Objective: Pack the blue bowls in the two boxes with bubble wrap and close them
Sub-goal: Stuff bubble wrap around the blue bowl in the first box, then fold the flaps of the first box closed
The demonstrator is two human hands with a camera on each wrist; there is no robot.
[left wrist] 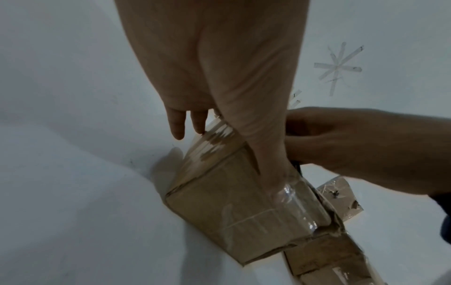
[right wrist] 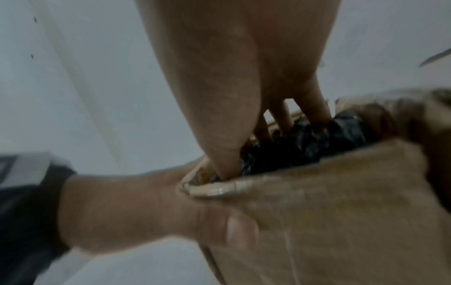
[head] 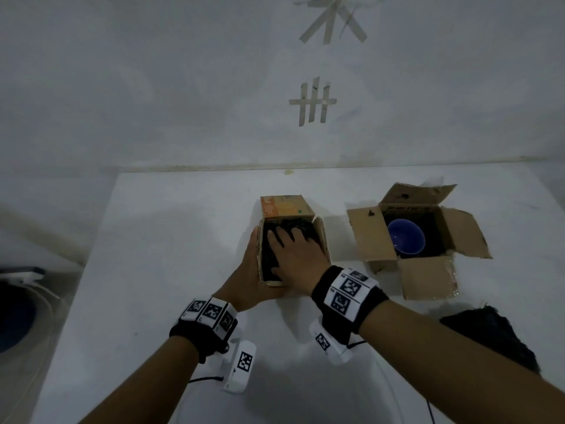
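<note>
On the left side of the white table (head: 153, 240) the left hand (head: 247, 270) lies flat against the outer wall of the left box (head: 324, 240), fingers straight, steadying it. The right hand (head: 298, 255) is inside the top of that box, fingers spread and pushing down on dark crinkly bubble wrap (head: 269, 261). I cannot see a bowl under the wrap, so I can only guess one is there. The flaps of this box are up, with the orange one standing at the back, so it is not closed yet.

Further right, the right box (head: 371, 237) sits wide open with all its flaps out. A blue bowl (head: 406, 237) rests in it with no wrap on top. Near the right edge lies a dark pile of wrap (head: 495, 335), likely for that bowl.

So it looks about half done: one box stuffed, the other needs wrap, and both need closing
</note>
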